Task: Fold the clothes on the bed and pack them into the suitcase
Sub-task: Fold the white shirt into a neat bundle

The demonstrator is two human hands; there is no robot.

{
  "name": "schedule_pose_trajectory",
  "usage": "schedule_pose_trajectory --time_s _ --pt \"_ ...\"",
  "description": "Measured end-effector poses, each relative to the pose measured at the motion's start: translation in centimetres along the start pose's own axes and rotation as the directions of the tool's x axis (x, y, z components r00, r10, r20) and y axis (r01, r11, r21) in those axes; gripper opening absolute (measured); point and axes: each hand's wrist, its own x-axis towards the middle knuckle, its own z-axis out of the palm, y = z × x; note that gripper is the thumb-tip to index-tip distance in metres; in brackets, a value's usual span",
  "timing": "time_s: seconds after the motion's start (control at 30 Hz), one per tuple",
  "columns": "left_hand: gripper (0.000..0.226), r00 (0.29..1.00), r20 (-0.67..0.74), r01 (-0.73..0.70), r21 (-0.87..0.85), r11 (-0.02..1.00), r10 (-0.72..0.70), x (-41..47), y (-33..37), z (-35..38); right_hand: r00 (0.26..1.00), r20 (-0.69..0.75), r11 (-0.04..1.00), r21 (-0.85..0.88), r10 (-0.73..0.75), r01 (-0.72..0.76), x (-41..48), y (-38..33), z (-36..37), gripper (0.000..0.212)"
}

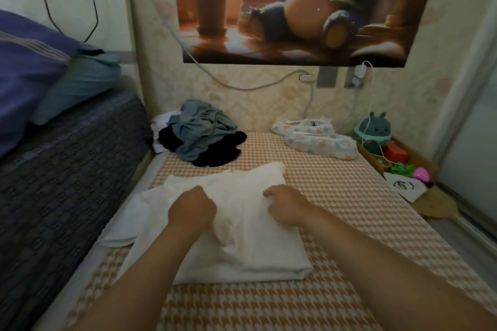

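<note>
A white garment (242,247) lies partly folded on the orange houndstooth bed sheet (336,196), with one sleeve spread out to the left. My left hand (192,208) is closed on the fabric near its middle. My right hand (286,203) grips the garment's right side with curled fingers. Behind them, a loose pile of grey-blue, black and white clothes (200,133) sits near the wall. No suitcase is in view.
A larger bed with a dark patterned cover (61,169) and blue pillows rises on the left. A floral cloth (316,137) lies at the back right. A box of toys (395,156) and a paper fan (435,205) line the right edge.
</note>
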Motion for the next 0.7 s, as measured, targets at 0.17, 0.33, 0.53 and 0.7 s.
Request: schedule_pose_trajectory --time_s 0.17,0.33,0.53,0.7 --pt "0.04 0.929 -0.121 -0.34 0.092 0.936 0.35 1.0 1.5 0.8 0.966 0.249 0.955 -0.263 -0.068 0.135 -1.2 0.8 1.6 0.092" --pt "0.062 0.93 0.364 -0.177 0.321 0.93 0.051 1.9 -1.5 2.2 0.99 0.136 0.942 -0.328 -0.028 0.072 1.2 1.1 1.6 0.074" --pt "0.049 0.993 0.088 -0.104 0.429 0.897 0.073 6.5 -0.5 2.0 0.958 -0.269 0.96 -0.279 -0.099 0.021 5.3 1.5 1.3 0.055" --pt "0.047 0.983 0.086 -0.181 0.328 0.927 0.162 9.1 -2.0 3.9 0.989 -0.145 0.969 -0.245 -0.019 -0.017 8.3 1.9 2.8 0.058"
